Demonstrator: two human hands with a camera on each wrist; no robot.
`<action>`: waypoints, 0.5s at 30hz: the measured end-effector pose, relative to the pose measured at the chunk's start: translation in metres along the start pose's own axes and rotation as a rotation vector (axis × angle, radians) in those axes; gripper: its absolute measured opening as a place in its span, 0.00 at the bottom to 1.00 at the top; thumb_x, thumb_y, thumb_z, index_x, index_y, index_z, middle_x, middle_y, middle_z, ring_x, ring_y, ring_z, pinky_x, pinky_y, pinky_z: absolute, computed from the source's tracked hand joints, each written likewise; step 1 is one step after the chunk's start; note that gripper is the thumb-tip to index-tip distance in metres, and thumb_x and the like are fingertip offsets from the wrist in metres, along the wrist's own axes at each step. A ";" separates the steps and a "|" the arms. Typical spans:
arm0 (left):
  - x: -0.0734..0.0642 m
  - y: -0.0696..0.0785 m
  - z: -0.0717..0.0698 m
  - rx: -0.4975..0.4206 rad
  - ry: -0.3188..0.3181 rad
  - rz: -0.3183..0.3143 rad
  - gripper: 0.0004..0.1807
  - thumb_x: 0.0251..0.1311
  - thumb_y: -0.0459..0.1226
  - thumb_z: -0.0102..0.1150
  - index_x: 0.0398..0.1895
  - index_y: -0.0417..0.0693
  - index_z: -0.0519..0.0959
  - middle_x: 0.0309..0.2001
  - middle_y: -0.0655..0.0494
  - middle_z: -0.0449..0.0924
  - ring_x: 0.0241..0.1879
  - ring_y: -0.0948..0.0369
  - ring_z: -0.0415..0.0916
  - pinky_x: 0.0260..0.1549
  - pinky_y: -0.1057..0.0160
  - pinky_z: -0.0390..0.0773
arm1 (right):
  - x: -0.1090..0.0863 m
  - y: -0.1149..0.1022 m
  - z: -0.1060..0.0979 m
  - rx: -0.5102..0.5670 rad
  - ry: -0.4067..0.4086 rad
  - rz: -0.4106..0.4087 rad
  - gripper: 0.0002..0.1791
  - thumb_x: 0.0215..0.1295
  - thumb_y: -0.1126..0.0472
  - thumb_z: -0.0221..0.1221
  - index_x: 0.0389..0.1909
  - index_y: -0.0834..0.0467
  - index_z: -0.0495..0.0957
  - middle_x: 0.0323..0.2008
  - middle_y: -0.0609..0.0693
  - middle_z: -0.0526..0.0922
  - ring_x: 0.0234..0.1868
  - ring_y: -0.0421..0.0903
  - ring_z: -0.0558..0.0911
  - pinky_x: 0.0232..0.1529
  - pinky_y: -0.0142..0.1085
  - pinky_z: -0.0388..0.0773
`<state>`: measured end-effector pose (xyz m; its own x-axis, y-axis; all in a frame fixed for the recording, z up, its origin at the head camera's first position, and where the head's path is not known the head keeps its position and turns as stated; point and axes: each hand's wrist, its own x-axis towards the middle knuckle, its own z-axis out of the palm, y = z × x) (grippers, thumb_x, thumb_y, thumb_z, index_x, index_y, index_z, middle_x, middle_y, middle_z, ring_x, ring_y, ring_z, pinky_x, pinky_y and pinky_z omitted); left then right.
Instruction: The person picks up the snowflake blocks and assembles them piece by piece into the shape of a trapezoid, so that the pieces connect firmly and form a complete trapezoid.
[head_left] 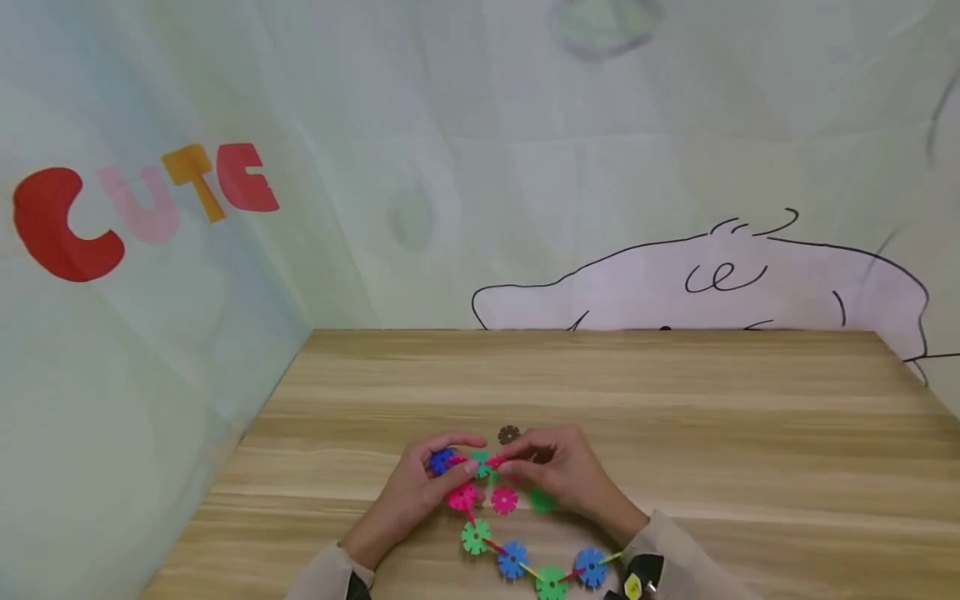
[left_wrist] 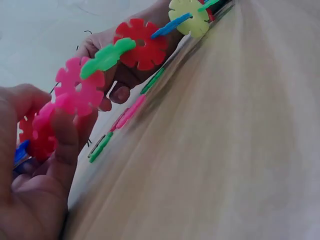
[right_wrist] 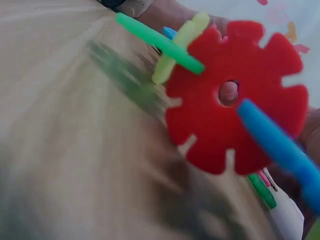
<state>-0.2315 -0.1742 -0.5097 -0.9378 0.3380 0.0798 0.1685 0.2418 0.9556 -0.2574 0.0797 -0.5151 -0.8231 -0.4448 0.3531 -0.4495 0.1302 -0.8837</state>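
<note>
A chain of notched plastic snowflake discs runs between both hands and curves toward the person. My left hand (head_left: 408,487) pinches the chain near its far end, by a blue disc (head_left: 441,461) and a green disc (head_left: 481,467). In the left wrist view its fingers press on a pink disc (left_wrist: 82,95). Just right of the green disc, my right hand (head_left: 570,471) pinches a pinkish-red disc (head_left: 497,461) seen edge-on between thumb and fingers. Close to the right wrist camera hangs a red disc (right_wrist: 200,105), with a blue disc (right_wrist: 280,140) slotted into it.
Loose discs lie on the wooden table (head_left: 337,383): a brown one (head_left: 508,434) beyond the hands, a pink one (head_left: 505,500) and a green one (head_left: 542,500) between them. The chain's near part, with another blue disc (head_left: 592,567), passes by the right sleeve (head_left: 675,554).
</note>
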 end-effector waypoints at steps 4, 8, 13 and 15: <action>0.001 0.001 0.002 -0.003 0.060 -0.036 0.18 0.73 0.40 0.65 0.63 0.45 0.84 0.48 0.44 0.91 0.46 0.66 0.87 0.55 0.71 0.80 | 0.002 0.001 -0.003 -0.097 0.079 0.007 0.05 0.71 0.60 0.70 0.44 0.55 0.91 0.41 0.50 0.94 0.35 0.37 0.87 0.37 0.31 0.85; 0.002 0.002 0.004 -0.023 0.085 -0.042 0.19 0.73 0.39 0.65 0.63 0.44 0.82 0.48 0.42 0.90 0.46 0.66 0.87 0.57 0.72 0.79 | 0.008 0.004 -0.006 -0.233 0.170 0.048 0.08 0.75 0.66 0.64 0.49 0.56 0.88 0.43 0.49 0.93 0.38 0.39 0.85 0.41 0.31 0.83; 0.001 0.001 0.003 -0.033 0.095 -0.037 0.20 0.71 0.38 0.67 0.63 0.44 0.82 0.45 0.43 0.88 0.43 0.65 0.86 0.53 0.71 0.80 | 0.014 0.008 -0.005 -0.364 0.087 0.085 0.16 0.71 0.63 0.69 0.58 0.55 0.85 0.46 0.48 0.91 0.38 0.38 0.79 0.42 0.30 0.77; 0.000 0.000 0.003 -0.031 0.095 -0.023 0.20 0.70 0.37 0.68 0.63 0.43 0.81 0.44 0.44 0.88 0.41 0.66 0.86 0.52 0.71 0.80 | 0.014 0.009 -0.004 -0.413 0.046 0.046 0.18 0.69 0.62 0.70 0.59 0.55 0.84 0.48 0.48 0.91 0.41 0.39 0.78 0.45 0.31 0.76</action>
<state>-0.2309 -0.1714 -0.5100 -0.9660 0.2448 0.0828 0.1385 0.2201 0.9656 -0.2745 0.0779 -0.5165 -0.8562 -0.3915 0.3373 -0.5053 0.4974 -0.7052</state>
